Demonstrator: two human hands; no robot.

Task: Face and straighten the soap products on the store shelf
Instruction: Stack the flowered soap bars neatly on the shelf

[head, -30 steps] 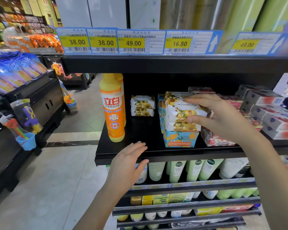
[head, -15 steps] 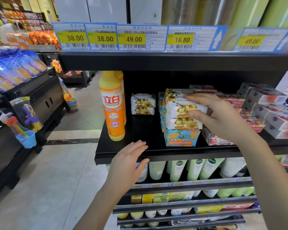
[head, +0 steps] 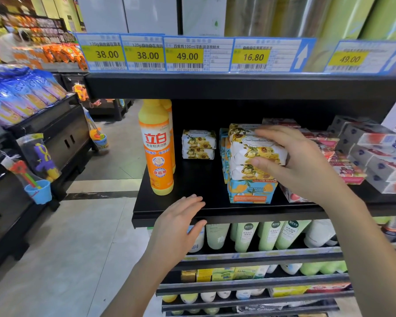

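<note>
1. Soap bars [head: 249,154], floral-wrapped, stacked right of orange bottle [head: 157,152]; right hand [head: 302,165] grips the top ones.
2. Left hand [head: 181,223] flat, empty, at shelf edge [head: 226,212] below bottle.
3. Step: squaring stack; next likely needs flush, label-front alignment.

Bare shelf [head: 199,184] (between bottle [head: 157,152], soaps [head: 249,191])

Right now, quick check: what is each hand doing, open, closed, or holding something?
Left hand: open, fingers straight, holding nothing, by the front edge of the shelf.
Right hand: gripping the top floral soap bar of the stack.
</note>
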